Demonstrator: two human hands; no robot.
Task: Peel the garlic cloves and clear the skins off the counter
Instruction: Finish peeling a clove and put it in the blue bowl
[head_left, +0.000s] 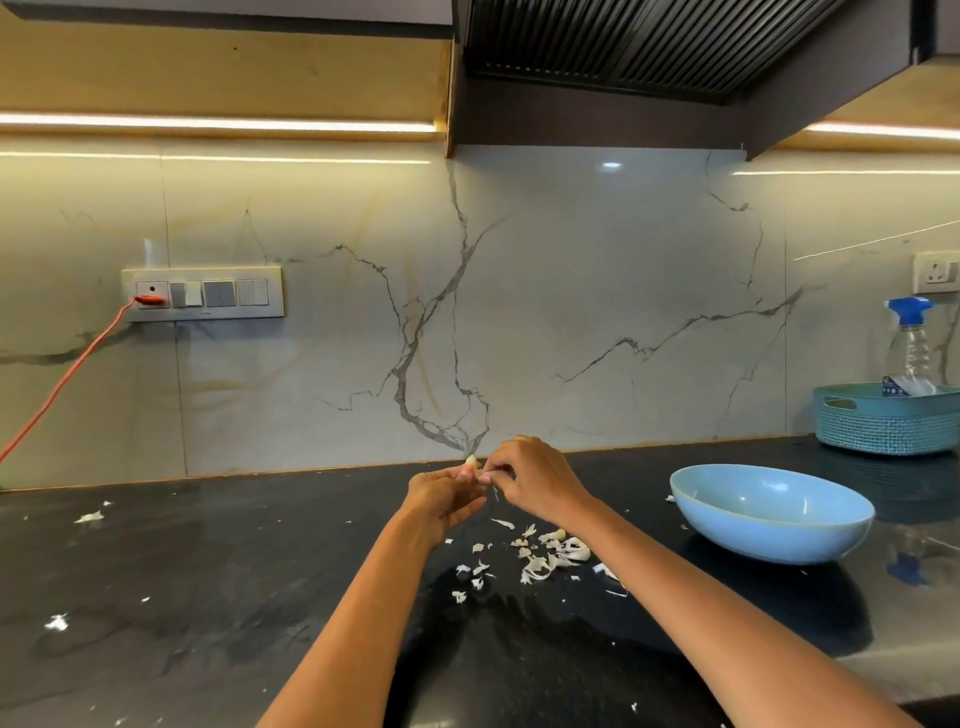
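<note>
Mid-peel: left hand (445, 496) pinches a garlic clove (471, 460) above the counter (208, 597) while right hand (527, 478) fingers pick at its skin. Loose skins (550, 553) litter the counter, uncleared, beside a blue bowl (769, 512).

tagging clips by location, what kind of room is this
Most likely a home kitchen: a dark stone counter under a ribbed hood, a marble-look backsplash, and both hands peeling a garlic clove.

A home kitchen: black stone counter (208, 597), marble backsplash (571, 312), ribbed hood (623, 47) overhead, wall switchboard (203, 294).
</note>
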